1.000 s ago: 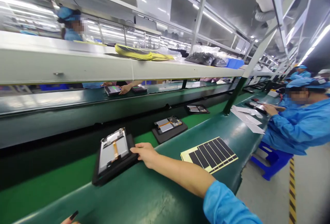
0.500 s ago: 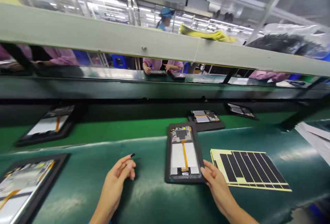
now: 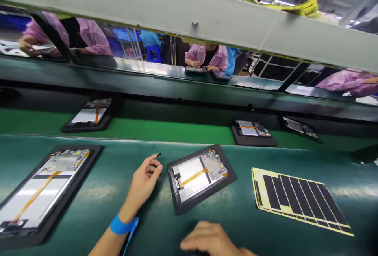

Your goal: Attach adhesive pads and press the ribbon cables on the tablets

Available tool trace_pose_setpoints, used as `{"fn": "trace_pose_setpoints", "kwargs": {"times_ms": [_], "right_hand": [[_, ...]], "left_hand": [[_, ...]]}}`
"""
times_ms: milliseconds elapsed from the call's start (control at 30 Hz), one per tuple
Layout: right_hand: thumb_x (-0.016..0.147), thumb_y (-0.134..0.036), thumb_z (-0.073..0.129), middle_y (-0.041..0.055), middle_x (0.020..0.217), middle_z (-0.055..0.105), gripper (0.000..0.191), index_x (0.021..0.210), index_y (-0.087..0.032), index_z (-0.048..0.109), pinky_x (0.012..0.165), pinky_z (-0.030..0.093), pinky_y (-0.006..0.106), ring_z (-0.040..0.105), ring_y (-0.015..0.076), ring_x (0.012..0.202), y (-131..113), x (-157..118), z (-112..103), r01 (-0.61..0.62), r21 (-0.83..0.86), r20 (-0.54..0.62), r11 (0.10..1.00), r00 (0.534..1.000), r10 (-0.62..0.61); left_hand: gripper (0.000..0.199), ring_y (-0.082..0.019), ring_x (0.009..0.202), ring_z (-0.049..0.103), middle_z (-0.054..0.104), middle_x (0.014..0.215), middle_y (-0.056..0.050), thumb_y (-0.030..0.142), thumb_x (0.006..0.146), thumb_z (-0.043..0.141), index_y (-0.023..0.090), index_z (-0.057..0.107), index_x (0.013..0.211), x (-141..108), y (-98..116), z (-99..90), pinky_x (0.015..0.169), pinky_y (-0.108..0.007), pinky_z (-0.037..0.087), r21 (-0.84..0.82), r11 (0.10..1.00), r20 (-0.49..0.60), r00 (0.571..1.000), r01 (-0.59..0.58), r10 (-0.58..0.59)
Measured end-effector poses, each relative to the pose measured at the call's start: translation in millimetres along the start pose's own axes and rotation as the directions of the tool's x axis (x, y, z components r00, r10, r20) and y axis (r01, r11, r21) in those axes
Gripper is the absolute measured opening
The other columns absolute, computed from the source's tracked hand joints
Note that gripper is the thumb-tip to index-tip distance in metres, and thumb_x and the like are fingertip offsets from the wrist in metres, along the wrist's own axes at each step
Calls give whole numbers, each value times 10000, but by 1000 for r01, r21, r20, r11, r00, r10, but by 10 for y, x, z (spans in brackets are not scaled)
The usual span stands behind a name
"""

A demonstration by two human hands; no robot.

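Observation:
An opened tablet (image 3: 193, 175) with a white battery and an orange ribbon lies tilted in a black tray on the green bench. Left of it, my left hand (image 3: 144, 183) hovers with loosely curled fingers, thumb and forefinger apart, nothing between them; a blue band circles the wrist. Below the tablet, near the bottom edge, is my right hand (image 3: 208, 238), blurred, its fingers bent and partly hidden, not touching the tablet. A larger-looking opened tablet (image 3: 44, 193) rests in its tray at the left. To the right lies a yellow sheet (image 3: 301, 199) with black strips.
Further opened tablets (image 3: 91, 114) (image 3: 252, 130) (image 3: 301, 128) sit on the bright green belt (image 3: 153, 130) behind the bench edge. A white beam (image 3: 165, 8) crosses above. Across the line, people in pink sleeves (image 3: 93, 35) work at another bench.
My right hand has let go of the tablet and moved down and left. The tablet has turned from upright to slanted and lies on the bench. The view has tipped downward.

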State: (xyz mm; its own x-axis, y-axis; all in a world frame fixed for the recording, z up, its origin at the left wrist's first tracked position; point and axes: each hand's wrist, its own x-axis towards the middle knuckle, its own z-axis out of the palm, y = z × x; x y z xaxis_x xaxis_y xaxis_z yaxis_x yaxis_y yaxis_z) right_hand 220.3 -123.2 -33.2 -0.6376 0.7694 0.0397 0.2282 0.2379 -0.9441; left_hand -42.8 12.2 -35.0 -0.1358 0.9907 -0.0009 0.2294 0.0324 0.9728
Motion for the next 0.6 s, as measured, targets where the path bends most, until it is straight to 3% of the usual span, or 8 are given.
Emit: {"fn": "trace_pose_setpoints", "kwargs": {"times_ms": [67, 167, 233, 333, 467, 600], "right_hand": [[998, -403, 536, 63, 1223, 752, 362, 1312, -310, 690, 1037, 510, 378, 685, 224, 1146, -41, 181, -252, 23, -286, -174, 958, 982, -76], [998, -309, 524, 130, 1407, 643, 407, 1382, -219, 623, 1147, 433, 481, 544, 260, 1363, 28, 476, -712, -21, -669, -265, 743, 941, -212], [988, -303, 530, 148, 1486, 573, 449, 1419, -190, 588, 1174, 391, 519, 440, 280, 1453, 129, 669, -1005, -78, -775, -255, 628, 947, -197], [984, -321, 535, 151, 1536, 519, 516, 1477, -165, 527, 1210, 311, 553, 366, 294, 1498, 279, 905, -1330, -184, -808, -277, 559, 957, -85], [1005, -389, 514, 150, 1480, 573, 518, 1453, -129, 532, 1225, 264, 545, 454, 287, 1428, 399, 998, -1466, -236, -796, -285, 557, 959, -1], [1033, -394, 445, 159, 1405, 615, 471, 1407, -130, 560, 1200, 267, 574, 524, 299, 1328, 473, 776, -1314, -294, -796, -362, 530, 932, -27]], "left_hand": [[646, -129, 624, 585, 635, 972, -40, 548, 783, 670, 164, 575, 1294, -6, -37, -8, 531, -253, 508, 114, 993, 11, 1000, -10, 8], [718, -139, 612, 609, 658, 1014, -48, 554, 810, 642, 191, 500, 1413, -51, -77, 22, 517, -267, 529, 153, 988, 118, 992, 20, -39], [767, -154, 643, 640, 662, 1035, -55, 547, 822, 634, 194, 438, 1474, -85, -90, 54, 546, -290, 557, 115, 992, 168, 984, 42, -61], [819, -168, 722, 677, 665, 1059, -65, 527, 831, 643, 180, 373, 1522, -109, -95, 84, 651, -329, 595, 49, 997, 166, 984, 53, -60], [830, -191, 845, 699, 693, 1061, -89, 476, 826, 672, 161, 360, 1527, -102, -98, 93, 787, -370, 603, -34, 998, 160, 986, 51, -44], [730, -191, 939, 690, 672, 1186, -143, 418, 879, 622, 145, 386, 1514, -130, -104, 139, 872, -394, 600, -68, 998, 218, 976, -9, 24]]}}
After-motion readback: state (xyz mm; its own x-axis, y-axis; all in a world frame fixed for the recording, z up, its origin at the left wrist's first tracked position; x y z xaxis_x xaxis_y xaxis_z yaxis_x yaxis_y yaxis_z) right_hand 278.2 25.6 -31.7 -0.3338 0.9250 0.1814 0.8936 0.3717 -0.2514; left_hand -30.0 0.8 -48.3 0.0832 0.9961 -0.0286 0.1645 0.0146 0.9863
